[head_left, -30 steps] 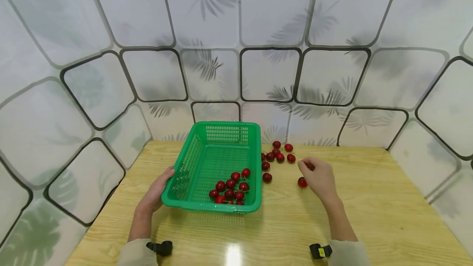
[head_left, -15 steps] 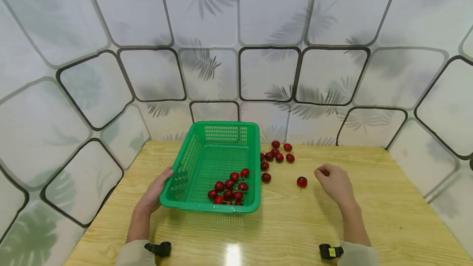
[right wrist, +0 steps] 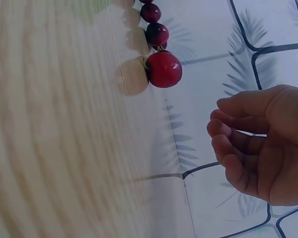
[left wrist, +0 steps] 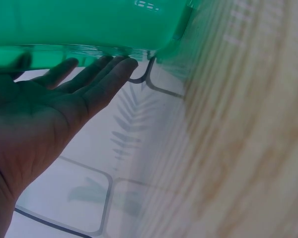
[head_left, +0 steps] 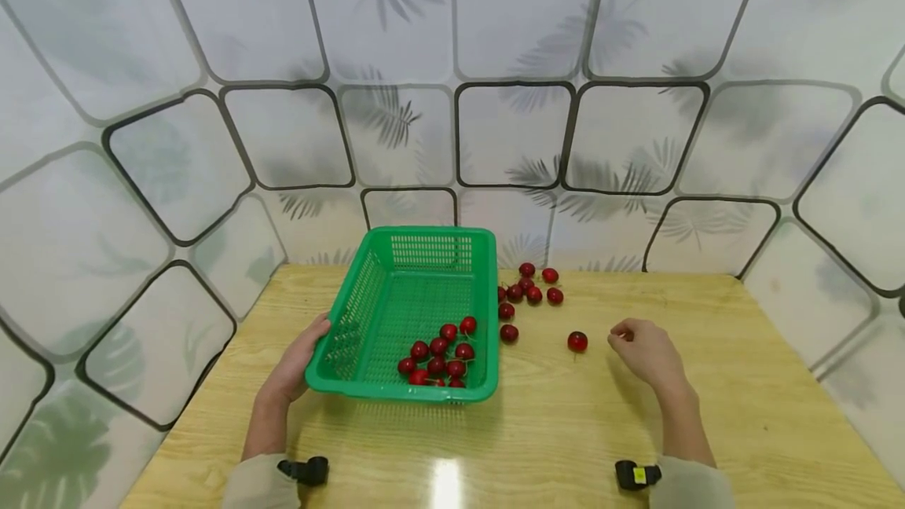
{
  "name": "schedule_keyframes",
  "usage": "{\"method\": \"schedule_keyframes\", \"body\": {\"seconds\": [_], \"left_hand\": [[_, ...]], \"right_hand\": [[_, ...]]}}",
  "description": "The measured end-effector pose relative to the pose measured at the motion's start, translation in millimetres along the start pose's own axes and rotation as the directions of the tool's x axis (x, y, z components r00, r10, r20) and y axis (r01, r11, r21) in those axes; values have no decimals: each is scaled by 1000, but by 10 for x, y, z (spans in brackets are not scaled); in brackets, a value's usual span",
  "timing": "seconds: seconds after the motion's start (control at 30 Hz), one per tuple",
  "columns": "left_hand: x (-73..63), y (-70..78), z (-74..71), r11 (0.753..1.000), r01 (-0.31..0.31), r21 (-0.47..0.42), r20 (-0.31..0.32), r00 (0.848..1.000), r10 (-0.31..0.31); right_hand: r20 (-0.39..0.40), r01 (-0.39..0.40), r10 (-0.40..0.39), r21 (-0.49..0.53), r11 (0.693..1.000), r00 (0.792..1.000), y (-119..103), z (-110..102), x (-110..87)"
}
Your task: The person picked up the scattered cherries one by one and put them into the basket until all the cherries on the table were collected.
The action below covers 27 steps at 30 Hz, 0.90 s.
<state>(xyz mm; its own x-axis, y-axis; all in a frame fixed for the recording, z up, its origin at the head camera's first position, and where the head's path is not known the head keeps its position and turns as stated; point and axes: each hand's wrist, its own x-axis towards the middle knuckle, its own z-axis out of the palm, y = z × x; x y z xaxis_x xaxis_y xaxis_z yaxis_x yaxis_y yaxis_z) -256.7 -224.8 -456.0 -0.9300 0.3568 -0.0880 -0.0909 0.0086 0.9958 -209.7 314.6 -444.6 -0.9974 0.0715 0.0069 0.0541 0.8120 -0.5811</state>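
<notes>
A green plastic basket [head_left: 406,393] sits left of the table's middle, with several red cherries [head_left: 438,346] gathered in its near right part. My left hand [head_left: 292,362] rests against the basket's left side. In the left wrist view, its fingers [left wrist: 107,84] reach out nearly straight just under the green rim. A single cherry [head_left: 577,342] lies on the table between the basket and my right hand [head_left: 646,356]. That hand hovers just to the right of the cherry, fingers loosely bent and nothing between them, as the right wrist view shows.
Several more cherries [head_left: 533,294] lie loose on the wooden table [head_left: 566,430] along the basket's right side, toward the back. A patterned wall [head_left: 516,136] closes off the table at the back and sides.
My right hand has moved right, away from the single cherry, which now shows fully. The left hand and the basket have stayed nearly where they were.
</notes>
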Motion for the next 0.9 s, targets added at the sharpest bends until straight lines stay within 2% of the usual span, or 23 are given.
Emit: {"method": "schedule_keyframes", "body": {"seconds": [0.2, 0.4, 0.57, 0.9], "left_hand": [[3, -8, -12, 1000, -3, 21, 9, 1000, 3], [7, -8, -4, 999, 6, 34, -13, 1000, -6], [3, 14, 2, 999, -1, 40, -6, 1000, 1], [-3, 31, 25, 998, 31, 53, -53, 998, -28]], "right_hand": [[40, -12, 12, -17, 1000, 999, 41, 12, 17], [57, -18, 19, -27, 999, 998, 38, 48, 26], [95, -54, 57, -30, 998, 994, -52, 128, 40], [159, -98, 104, -46, 994, 982, -284, 337, 20]]}}
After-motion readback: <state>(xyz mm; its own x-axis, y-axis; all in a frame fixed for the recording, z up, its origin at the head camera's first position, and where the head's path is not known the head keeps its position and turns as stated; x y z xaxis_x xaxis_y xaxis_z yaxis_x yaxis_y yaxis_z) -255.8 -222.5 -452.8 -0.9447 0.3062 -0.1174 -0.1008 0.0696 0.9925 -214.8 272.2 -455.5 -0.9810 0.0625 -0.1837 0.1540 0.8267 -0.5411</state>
